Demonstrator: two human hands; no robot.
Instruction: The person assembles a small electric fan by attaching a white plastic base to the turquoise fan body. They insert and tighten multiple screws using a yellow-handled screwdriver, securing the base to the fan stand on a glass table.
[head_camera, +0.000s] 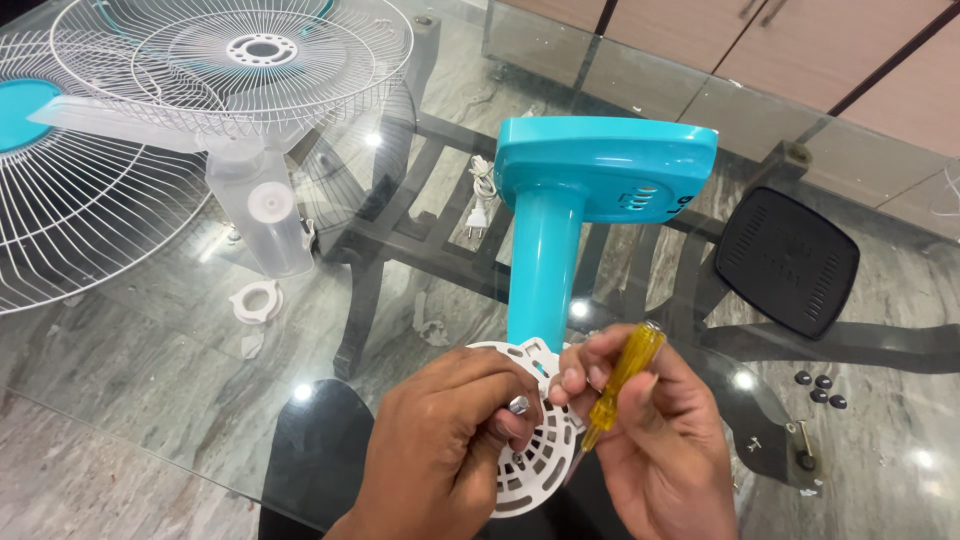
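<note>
White vented fan base plate (525, 455): between both hands; left grip (455, 440) closed on plate and screw (519, 404); right grip (640, 430) closed on yellow screwdriver (622, 378)

**Two bare hands, nothing worn**

The left hand (455, 440) and the right hand (650, 440) are both bare: no gloves, rings or watch show on them. The wrists enter from the bottom edge with no sleeve or cuff in sight. The fingernails are short and unpainted. The forearms are cut off by the frame.
</note>
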